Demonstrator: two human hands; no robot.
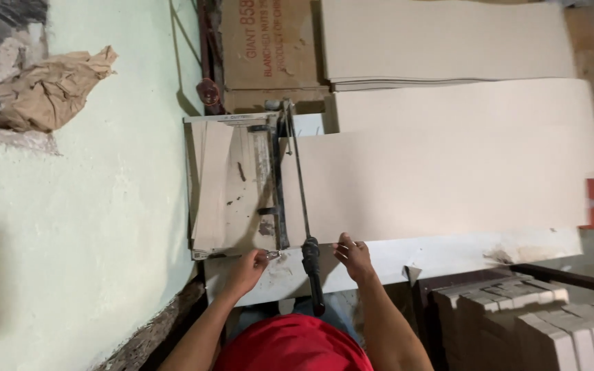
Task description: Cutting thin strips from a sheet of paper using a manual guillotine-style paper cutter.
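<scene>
The left hand has its grip closed on a small metal piece at the near edge of the cutter, pinched between thumb and fingertips. The right hand lies with fingers spread and bent on the near edge of the sheet, pressing it down; its grip is open and holds nothing. Between the two hands the black handle of the cutter's blade arm points toward the person, and neither hand touches it. From the handle the thin blade arm runs far across the left end of the sheet to a pivot at the far side of the cutter. The cutter sits on a white desk, with a pale strip lying on its bed left of the blade. The sheet is long and pale, reaching from the blade well to the right, and it lies over more sheets of the same kind. Farther off, a stack of such sheets rests beside a brown carton. Crumpled brown paper lies far left on the pale green surface. Near right, grey blocks stand below the desk.
</scene>
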